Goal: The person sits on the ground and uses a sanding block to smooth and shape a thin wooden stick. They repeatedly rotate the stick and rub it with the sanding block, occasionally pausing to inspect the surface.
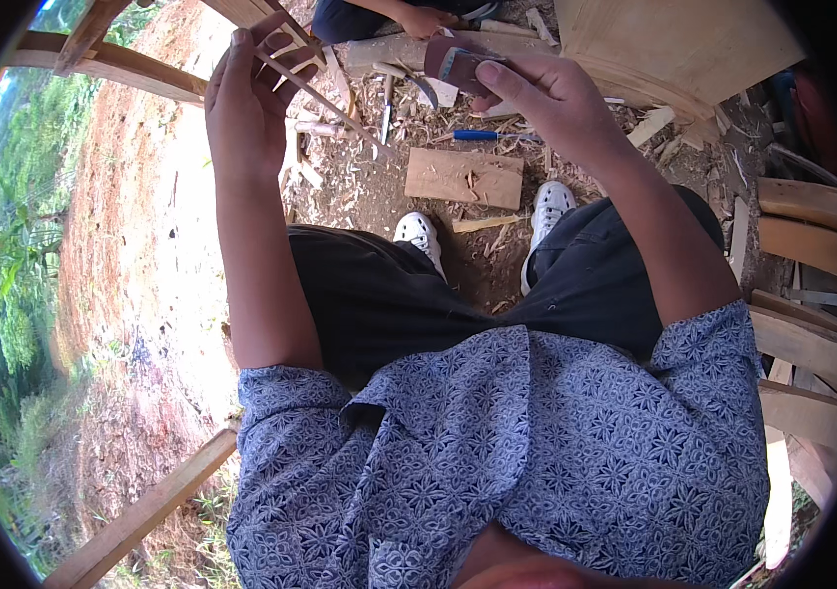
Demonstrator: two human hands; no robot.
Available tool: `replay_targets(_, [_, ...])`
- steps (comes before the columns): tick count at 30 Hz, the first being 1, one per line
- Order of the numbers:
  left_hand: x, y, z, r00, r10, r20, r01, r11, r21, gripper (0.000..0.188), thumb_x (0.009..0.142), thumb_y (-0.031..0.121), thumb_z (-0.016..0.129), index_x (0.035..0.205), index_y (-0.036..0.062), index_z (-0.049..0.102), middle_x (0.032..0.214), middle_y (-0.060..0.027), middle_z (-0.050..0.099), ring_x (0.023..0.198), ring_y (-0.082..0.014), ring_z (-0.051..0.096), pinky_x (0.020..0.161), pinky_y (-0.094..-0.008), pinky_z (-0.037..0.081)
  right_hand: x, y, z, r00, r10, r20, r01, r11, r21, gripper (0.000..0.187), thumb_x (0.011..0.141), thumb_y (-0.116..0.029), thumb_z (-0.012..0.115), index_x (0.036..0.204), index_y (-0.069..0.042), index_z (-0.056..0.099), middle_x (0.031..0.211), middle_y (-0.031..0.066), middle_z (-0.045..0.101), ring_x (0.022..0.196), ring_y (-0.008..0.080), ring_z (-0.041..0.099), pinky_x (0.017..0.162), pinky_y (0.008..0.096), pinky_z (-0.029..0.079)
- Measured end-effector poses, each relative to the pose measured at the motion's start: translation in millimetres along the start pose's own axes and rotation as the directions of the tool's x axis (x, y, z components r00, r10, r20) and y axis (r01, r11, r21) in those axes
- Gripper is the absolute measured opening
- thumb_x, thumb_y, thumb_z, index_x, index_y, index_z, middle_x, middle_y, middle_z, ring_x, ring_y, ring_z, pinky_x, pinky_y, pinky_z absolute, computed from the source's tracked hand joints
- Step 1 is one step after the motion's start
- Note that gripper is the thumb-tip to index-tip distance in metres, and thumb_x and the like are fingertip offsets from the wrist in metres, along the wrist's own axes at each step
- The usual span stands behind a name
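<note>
My left hand point(259, 93) is raised at the upper left, its thumb and fingers closed round one end of a thin, pale wooden stick point(325, 101). The stick slants down and to the right, its other end free above the ground. At the upper middle, my right hand point(546, 98) pinches a folded, reddish-brown piece of sandpaper point(458, 67) between thumb and fingers. A bluish-grey patch shows on the sandpaper. The two hands are apart, and the sandpaper does not touch the stick.
A flat wooden board point(464, 178) lies before my white shoes point(551, 204). Around it are wood shavings, a blue-handled tool point(477, 134), a curved blade point(423, 88) and a knife point(386, 110). Another person's hand point(425, 21) shows beyond. Planks point(803, 245) stack at right; a large wooden panel point(678, 44) stands upper right.
</note>
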State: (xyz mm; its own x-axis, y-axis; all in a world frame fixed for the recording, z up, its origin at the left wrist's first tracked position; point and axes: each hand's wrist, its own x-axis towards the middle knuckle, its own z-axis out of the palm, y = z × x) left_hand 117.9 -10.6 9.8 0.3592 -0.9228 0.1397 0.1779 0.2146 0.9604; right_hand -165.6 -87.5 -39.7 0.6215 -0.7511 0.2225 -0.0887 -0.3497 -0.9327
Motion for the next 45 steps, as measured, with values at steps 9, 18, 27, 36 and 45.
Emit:
replay_targets(9, [-9.0,-19.8,26.1,0.989,0.034,0.146,-0.097,0.886,0.453,0.047,0.104,0.039,0.044,0.113,-0.0034,0.062,0.111,-0.0148,0.065,0.103,-0.022,0.062,0.089,-0.0364,0.053,-5.5,-7.0,3.0,0.999,0.031,-0.022,-0.032,0.999,-0.016,0.037,0.092,-0.037,0.07,0.11,-0.005,0.072,0.084,0.0031,0.071,0.076,0.0079,0.065,0.066,0.0244,0.051])
replay_targets(18, [-10.9,-46.2,49.9,0.939,-0.076,0.336,-0.042,0.943,0.33,0.025,0.093,0.012,0.068,0.091,0.004,0.044,0.105,-0.0123,0.066,0.088,-0.0128,0.067,0.071,-0.0255,0.057,-7.9,12.4,13.3,0.987,0.09,0.133,-0.121,0.96,0.252,0.045,0.097,-0.042,0.06,0.115,-0.002,0.069,0.097,0.0071,0.073,0.087,0.0095,0.065,0.077,0.0257,0.048])
replay_targets(27, [-6.5,-50.1,46.6,0.981,-0.024,0.193,-0.079,0.858,0.508,0.036,0.086,0.008,0.075,0.085,0.0065,0.04,0.096,-0.011,0.065,0.081,-0.0121,0.067,0.064,-0.0246,0.058,3.4,28.8,-0.7,0.958,0.262,0.114,-0.285,0.912,0.296,0.046,0.1,-0.045,0.049,0.111,-0.006,0.069,0.097,0.0041,0.071,0.084,0.0097,0.063,0.079,0.0285,0.046])
replay_targets(36, [-4.2,-61.3,36.0,0.968,-0.119,0.222,0.013,0.905,0.426,0.032,0.086,0.013,0.077,0.087,0.0008,0.047,0.091,-0.0119,0.067,0.076,-0.0106,0.067,0.062,-0.0217,0.057,1.1,39.4,8.0,0.955,0.242,0.171,-0.283,0.916,0.286,0.026,0.098,-0.027,0.061,0.11,-0.005,0.066,0.096,0.0018,0.069,0.086,0.0079,0.062,0.081,0.0254,0.048])
replay_targets(45, [10.1,-80.9,29.9,0.994,-0.079,0.072,0.03,0.851,0.524,0.03,0.096,0.03,0.065,0.096,0.002,0.055,0.091,-0.0087,0.067,0.077,-0.0127,0.064,0.068,-0.0286,0.053,11.4,74.7,-0.8,0.956,0.276,-0.097,-0.275,0.961,0.022,0.037,0.088,-0.038,0.07,0.105,-0.005,0.067,0.085,0.0037,0.068,0.074,0.0104,0.063,0.066,0.0277,0.05])
